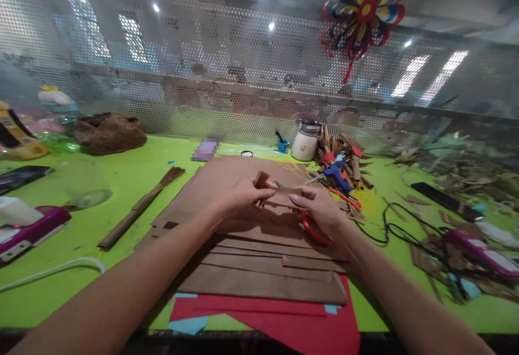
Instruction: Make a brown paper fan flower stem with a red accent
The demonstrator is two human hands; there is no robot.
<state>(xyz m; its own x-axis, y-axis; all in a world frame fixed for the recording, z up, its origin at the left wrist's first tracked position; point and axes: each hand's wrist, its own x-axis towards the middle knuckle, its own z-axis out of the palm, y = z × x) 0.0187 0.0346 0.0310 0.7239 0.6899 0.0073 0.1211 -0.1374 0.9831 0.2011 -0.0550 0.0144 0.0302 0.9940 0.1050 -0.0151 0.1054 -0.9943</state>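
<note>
1. L hand [248,195]: fingers closed, gripping small brown bundle [261,180], folded ends sticking up above thumb.
2. R hand [320,206]: thumb + index pinched on brown paper piece [283,197], which spans btwn both hands; other R fingers curled, exact pose unclear.
3. Red-handled scissors [315,230]: handle at R palm/under fingers; can't tell if fingers are thru loops.
4. Below hands, ctr of table: stack of brown paper sheets [259,285], w/ cut strips on top; red sheet [324,322] under near edge, blue scraps [188,325] by it.
5. L of stack: long brown paper roll [135,212], lying diag., frayed far end. Further L: clear cup [91,187], purple power strip [32,230], brown cloth [110,133].
6. Far side, just R of ctr: white jar [305,141], small blue pot [283,146] next to it; blue glue gun [338,175] nr pile of brown scraps.
7. Far R: black phone [446,201], black cable [387,228], 2nd purple power strip [484,252], all on green table [227,322].
8. Bkgd: perforated metal screen [211,36], pinwheel flower [367,10] hanging up R.
</note>
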